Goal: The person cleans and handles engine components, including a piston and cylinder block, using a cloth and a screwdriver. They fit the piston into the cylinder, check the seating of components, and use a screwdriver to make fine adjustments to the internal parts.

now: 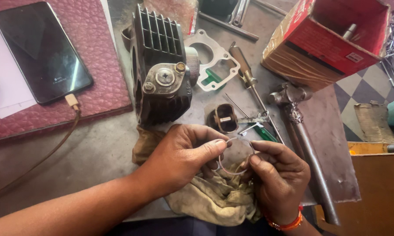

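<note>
Left hand [181, 150] and right hand [278, 175] pinch a thin metal ring [235, 156] between their fingers [212, 146] above a soiled rag [214, 199] on the counter [96, 148]. Just behind: a piston [225, 118], a finned black cylinder block [160, 65], a gasket [212, 61], a screwdriver [249, 81]. Left: a phone [41, 50], cable plugged in.

Bare forearms, no sleeves; an orange bead bracelet [287, 224] circles the right wrist.

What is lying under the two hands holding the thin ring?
A crumpled dirty rag lies on the bench beneath the left hand and right hand, which hold a thin metal ring. The hands and forearms hide part of the rag.
</note>
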